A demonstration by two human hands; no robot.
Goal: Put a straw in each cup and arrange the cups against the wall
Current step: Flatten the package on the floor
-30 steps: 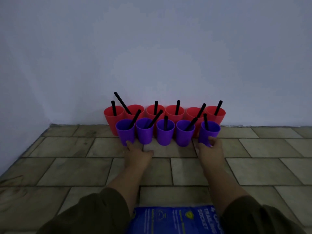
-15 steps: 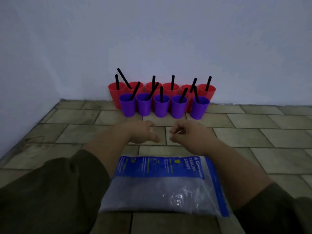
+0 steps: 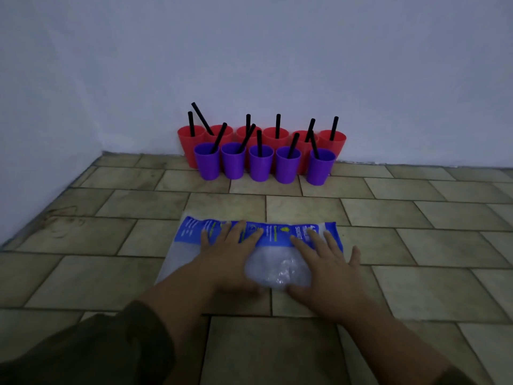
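Cups [image 3: 261, 162] with straws [image 3: 278, 126] line the wall [image 3: 277, 65]; my left hand [image 3: 230, 257] and right hand [image 3: 324, 265] lie flat on the bag [image 3: 274, 232], gripping nothing; clearing it seems next.

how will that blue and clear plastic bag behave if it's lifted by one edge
Probably floppy: the plastic bag is thin film, crumpled between the left hand and right hand. Likely light, since it lies nearly flat on the tiled floor. Its glossy film may slide on the tiles when pushed.
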